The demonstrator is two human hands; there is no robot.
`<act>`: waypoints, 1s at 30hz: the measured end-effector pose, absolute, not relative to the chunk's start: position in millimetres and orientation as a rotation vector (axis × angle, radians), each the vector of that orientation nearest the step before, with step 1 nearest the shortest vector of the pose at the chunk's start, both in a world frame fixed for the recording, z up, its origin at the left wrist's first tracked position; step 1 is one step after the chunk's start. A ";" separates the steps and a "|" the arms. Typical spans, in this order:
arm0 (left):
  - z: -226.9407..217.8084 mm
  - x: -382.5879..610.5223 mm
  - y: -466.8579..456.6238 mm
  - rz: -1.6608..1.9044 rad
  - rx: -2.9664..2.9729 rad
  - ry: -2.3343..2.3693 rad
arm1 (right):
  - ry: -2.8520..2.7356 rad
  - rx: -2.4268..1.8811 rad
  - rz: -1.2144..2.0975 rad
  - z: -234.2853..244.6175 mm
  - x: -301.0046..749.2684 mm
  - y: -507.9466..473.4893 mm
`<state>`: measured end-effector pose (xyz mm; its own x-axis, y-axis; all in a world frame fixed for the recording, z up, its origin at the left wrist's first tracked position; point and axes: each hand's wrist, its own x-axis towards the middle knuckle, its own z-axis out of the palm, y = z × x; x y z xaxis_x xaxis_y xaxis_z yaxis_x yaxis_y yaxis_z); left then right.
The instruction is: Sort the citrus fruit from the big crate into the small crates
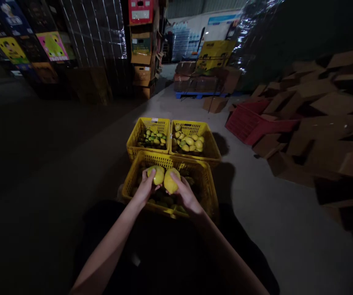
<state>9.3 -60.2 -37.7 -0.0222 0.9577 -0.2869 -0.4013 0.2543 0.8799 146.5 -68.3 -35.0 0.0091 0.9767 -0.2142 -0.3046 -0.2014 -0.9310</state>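
Note:
Above the near yellow crate (pixel 212 186), my left hand (pixel 145 189) is closed around a yellow-green lemon (pixel 159 177); whether a second fruit sits behind it I cannot tell. My right hand (pixel 185 194) grips a yellow lemon (pixel 170 185), thumb on top. The two lemons are side by side, almost touching. More fruit lies dimly in the near crate below my hands. Behind it, the left crate (pixel 132 144) holds small green and yellowish lemons (pixel 153 138). Larger, yellower lemons (pixel 189 141) fill part of the right crate (pixel 212 144).
Flattened and open cardboard boxes (pixel 326 131) pile up on the right, beside a tipped red crate (pixel 247 121). A blue pallet (pixel 199 95) with boxes stands at the back. Stacked cartons (pixel 141 49) rise behind the crates. Grey floor (pixel 244 180) surrounds them.

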 end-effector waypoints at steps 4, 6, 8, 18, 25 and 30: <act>-30.0 12.5 -59.9 1.445 1.293 1.045 | -1.054 -1.155 1.032 -30.8 166.9 -75.1; -28.0 14.3 -59.7 1.457 1.433 0.997 | -1.130 -1.144 0.882 -33.5 178.3 -78.4; -26.1 17.0 -60.3 1.443 1.467 0.938 | -1.146 -1.125 0.817 -37.8 188.2 -80.5; -10.9 24.6 -63.9 1.251 1.055 0.721 | -0.972 -0.921 1.103 -33.9 212.0 -86.2; -18.2 17.9 -61.7 1.136 0.716 0.702 | -0.819 -0.911 1.386 -33.1 219.0 -90.1; -12.7 20.2 -60.7 1.139 0.620 0.733 | -0.672 -0.863 1.476 -32.8 212.5 -86.7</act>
<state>20.2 -60.7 -12.7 0.2403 0.9502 -0.1985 -0.5737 0.3040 0.7606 212.5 -86.7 -32.8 0.0157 0.9921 -0.1242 -0.5583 -0.0944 -0.8243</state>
